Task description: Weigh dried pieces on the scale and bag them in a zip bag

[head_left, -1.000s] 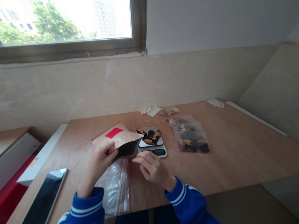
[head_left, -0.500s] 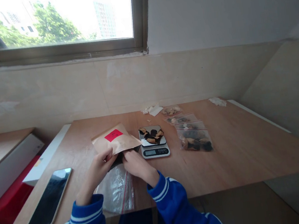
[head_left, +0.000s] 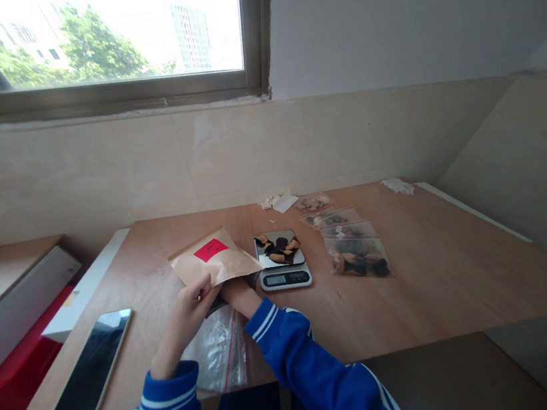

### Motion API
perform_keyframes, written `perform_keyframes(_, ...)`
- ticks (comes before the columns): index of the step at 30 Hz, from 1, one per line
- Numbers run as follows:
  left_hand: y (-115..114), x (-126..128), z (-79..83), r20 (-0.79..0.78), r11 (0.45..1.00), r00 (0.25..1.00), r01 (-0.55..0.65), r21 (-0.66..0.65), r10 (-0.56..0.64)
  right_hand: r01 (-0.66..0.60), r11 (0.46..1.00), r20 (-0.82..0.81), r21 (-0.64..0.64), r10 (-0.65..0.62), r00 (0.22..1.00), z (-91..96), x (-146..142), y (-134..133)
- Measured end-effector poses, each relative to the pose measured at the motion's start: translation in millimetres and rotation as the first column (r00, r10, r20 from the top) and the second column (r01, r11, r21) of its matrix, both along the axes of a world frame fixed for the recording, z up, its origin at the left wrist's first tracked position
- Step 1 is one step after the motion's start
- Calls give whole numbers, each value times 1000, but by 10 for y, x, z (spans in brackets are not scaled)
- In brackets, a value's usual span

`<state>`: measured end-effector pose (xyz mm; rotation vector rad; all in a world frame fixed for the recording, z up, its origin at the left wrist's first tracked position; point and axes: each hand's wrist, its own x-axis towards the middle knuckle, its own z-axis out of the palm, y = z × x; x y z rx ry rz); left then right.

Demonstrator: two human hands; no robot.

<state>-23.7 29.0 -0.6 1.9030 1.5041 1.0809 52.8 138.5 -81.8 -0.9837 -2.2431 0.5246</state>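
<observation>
My left hand (head_left: 197,307) pinches the near edge of a brown kraft paper bag (head_left: 233,259) with a red label. My right hand (head_left: 240,295) reaches into the bag's mouth, so its fingers are hidden under the paper. Right of the bag stands a small digital kitchen scale (head_left: 286,278). Several dark-skinned dried slices (head_left: 280,256) with tan insides lie on its metal plate. Below my hands, a bundle of clear zip bags (head_left: 217,353) with a red seal line lies at the table's near edge.
Filled clear zip bags (head_left: 358,257) overlap in a row right of the scale. White paper scraps (head_left: 284,202) lie at the back, with another crumpled scrap (head_left: 399,186) farther right. A phone (head_left: 93,366) on a white cable rests at the left of the wooden table (head_left: 439,277).
My right hand has gone deeper into the paper bag, hiding its fingers. The bag has shifted slightly right, and my left hand has moved a little with it.
</observation>
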Motion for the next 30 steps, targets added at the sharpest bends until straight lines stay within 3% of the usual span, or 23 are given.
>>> perform_keyframes(3,19,8,-15,7,1000,1000,-10,16,10,29,997,78,-66,-24,997,62,75,-48)
perform_keyframes(7,30,1,16,12,999,1000,-22,26,22,-19,998,67,-52,23,998,309,329,-293)
perform_keyframes(12,44,-39,53,6,999,999,-40,28,39,-34,994,-135,-103,20,991,580,779,-759)
perform_keyframes(15,74,-76,69,-12,997,999,-50,51,50,-59,993,-332,-100,22,943,658,1091,-935)
perform_keyframes(18,119,-108,105,-26,996,998,-47,72,49,25,993,-518,-117,-83,852,613,1421,-909)
perform_keyframes(21,167,-122,150,-36,994,998,-44,96,48,173,975,-530,-138,-220,819,441,1667,-708)
perform_keyframes(26,206,-110,196,-70,991,997,-30,127,39,165,986,-250,26,-154,956,150,1735,-341)
perform_keyframes(30,197,-128,188,-84,992,996,-21,125,32,159,964,-4,211,-162,987,53,1694,-181)
